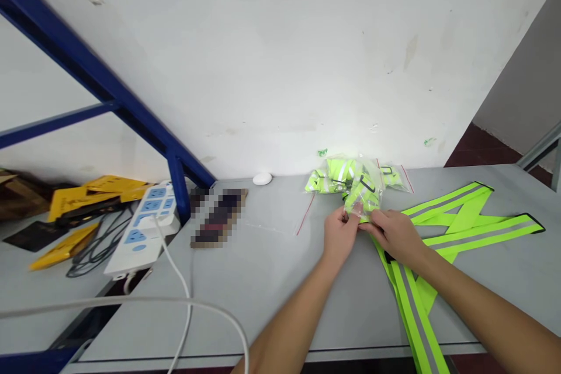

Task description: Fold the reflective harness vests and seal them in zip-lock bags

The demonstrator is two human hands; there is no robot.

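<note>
Both my left hand point(341, 235) and my right hand point(394, 234) pinch the near edge of a clear zip bag point(364, 191) that holds a folded neon-yellow reflective strap with a black buckle. Behind it, against the wall, lie more bagged reflective straps point(324, 181). Under and beside my right forearm, a loose reflective harness point(477, 234) spreads over the grey table, its grey-striped bands crossing and partly hanging off the front edge. Left of my left hand, a flat clear bag with a red seal line point(305, 214) lies on the table.
A white oval object point(262, 179) sits by the wall, left of a blurred flat item point(219, 219) farther out. A white power strip point(146, 222) and cable point(184, 289) lie at left, near a blue metal frame point(131, 111) and yellow packets point(65, 245).
</note>
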